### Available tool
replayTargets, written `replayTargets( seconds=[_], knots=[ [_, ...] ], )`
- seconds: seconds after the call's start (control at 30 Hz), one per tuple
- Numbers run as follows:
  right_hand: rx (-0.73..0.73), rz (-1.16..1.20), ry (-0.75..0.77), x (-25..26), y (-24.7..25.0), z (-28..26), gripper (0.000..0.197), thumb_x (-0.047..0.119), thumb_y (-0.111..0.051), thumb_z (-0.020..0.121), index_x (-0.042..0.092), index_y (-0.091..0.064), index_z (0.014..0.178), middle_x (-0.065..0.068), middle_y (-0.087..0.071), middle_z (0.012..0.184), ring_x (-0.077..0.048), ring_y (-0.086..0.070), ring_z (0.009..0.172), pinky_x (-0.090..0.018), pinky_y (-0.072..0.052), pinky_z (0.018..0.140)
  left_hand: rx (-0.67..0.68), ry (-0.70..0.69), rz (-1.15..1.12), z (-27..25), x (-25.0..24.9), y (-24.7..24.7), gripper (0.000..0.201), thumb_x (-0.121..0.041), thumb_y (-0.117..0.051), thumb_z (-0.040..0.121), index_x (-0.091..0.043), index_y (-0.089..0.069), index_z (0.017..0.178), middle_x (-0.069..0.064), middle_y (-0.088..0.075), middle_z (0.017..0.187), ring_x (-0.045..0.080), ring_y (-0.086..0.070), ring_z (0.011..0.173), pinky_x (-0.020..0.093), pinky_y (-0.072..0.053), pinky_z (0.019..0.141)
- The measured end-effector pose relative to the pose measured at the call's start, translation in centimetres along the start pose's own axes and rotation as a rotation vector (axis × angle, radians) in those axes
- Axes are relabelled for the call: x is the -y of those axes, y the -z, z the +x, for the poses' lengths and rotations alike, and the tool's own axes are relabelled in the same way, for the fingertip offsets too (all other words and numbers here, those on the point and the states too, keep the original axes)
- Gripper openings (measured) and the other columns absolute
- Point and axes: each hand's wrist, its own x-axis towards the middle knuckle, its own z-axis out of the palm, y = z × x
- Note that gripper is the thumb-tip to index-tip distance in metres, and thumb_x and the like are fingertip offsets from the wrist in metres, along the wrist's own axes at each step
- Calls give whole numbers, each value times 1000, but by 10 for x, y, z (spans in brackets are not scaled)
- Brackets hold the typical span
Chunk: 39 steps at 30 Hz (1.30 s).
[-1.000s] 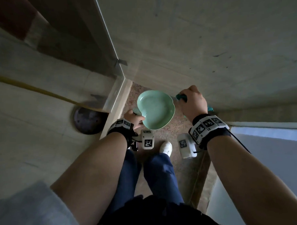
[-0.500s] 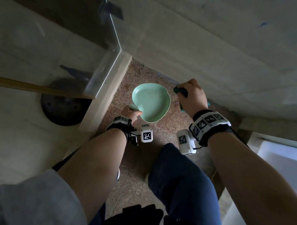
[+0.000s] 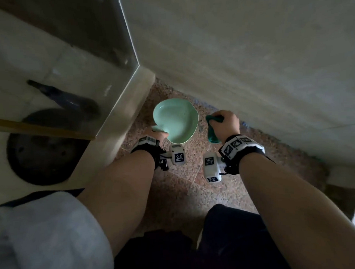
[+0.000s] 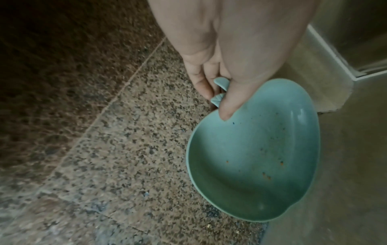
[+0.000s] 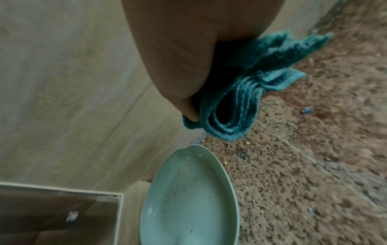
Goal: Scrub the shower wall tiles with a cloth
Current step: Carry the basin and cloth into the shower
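Where speckled floor point(image 3: 186, 186) meets tiled wall point(image 3: 250, 51), dim

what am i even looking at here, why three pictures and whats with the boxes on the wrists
No machine here: a person cleaning a shower wears three cameras. The wide picture comes from the head, looking down at both arms; the small white boxes at the wrists are the other two cameras, each looking along one hand. The left hand holds a pale green bowl by its small handle, thumb over the rim. The right hand has its grip round a folded teal cloth. Below them is a speckled stone floor; the beige wall tiles rise beside the cloth.
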Motion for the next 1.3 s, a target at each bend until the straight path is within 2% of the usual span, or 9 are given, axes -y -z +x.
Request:
replayTargets(
  seconds=[0.13,0.23,0.57,0.7,0.83,0.9,1.0,1.2,1.3],
  knots=[
    [-7,69,-87,-14,-14,-5,22,8,-62,87,8,-68,108,-13,-66,111,-27,-60,102,-27,-43,80,32,-10,173,6,-3,-3,41,-22,-48,100,-5,-47,137,12,-48,142,25,-51,115,33,-38,91],
    [-7,88,-129,-23,-19,-13,22,8,-62,88,7,-67,109,-12,-65,109,-21,-56,92,-26,-42,78,71,-25,195,9,-1,-9,40,-18,-50,99,-2,-48,136,14,-48,143,29,-48,127,35,-35,103],
    [14,87,-187,-32,-23,-6,22,10,-63,87,9,-67,109,-12,-66,110,-18,-53,87,-26,-42,76,63,31,215,17,1,-17,39,-21,-45,101,-5,-49,136,11,-49,142,27,-49,126,30,-38,95],
    [35,90,-184,-31,-24,-3,21,11,-64,87,8,-67,108,-10,-66,106,-18,-53,86,-26,-43,74,-43,98,172,21,10,-17,51,-23,-59,94,0,-45,137,18,-48,141,31,-49,127,35,-39,99],
    [43,88,-169,-27,-19,-3,19,10,-64,86,9,-68,105,-9,-65,102,-20,-57,89,-27,-45,75,10,148,247,23,9,-10,41,-27,-44,98,2,-46,127,19,-51,124,29,-50,112,39,-40,95],
    [50,86,-164,-19,-9,-9,18,11,-65,86,10,-68,104,-9,-66,101,-23,-60,92,-28,-46,76,-22,184,208,10,2,-3,47,-33,-45,98,5,-43,124,22,-46,120,30,-45,114,37,-36,96],
    [78,74,-159,3,18,-29,20,11,-65,86,10,-68,106,-7,-64,99,-20,-56,87,-27,-45,76,-103,232,170,-21,-12,10,83,-51,-53,90,-14,-15,153,15,-22,156,33,-36,136,41,-33,106],
    [120,61,-153,65,88,-96,21,12,-66,85,11,-69,106,-9,-67,104,-23,-61,93,-29,-48,79,-46,204,106,-130,-56,52,66,-32,-50,97,-13,-18,151,14,-16,156,30,-32,138,34,-35,105],
    [145,48,-145,97,123,-133,19,12,-67,85,13,-70,104,-8,-68,105,-23,-60,92,-28,-47,79,-28,188,9,-176,-73,73,71,-30,-57,93,-9,-21,150,14,-29,153,28,-40,133,35,-37,104]
  ],
)
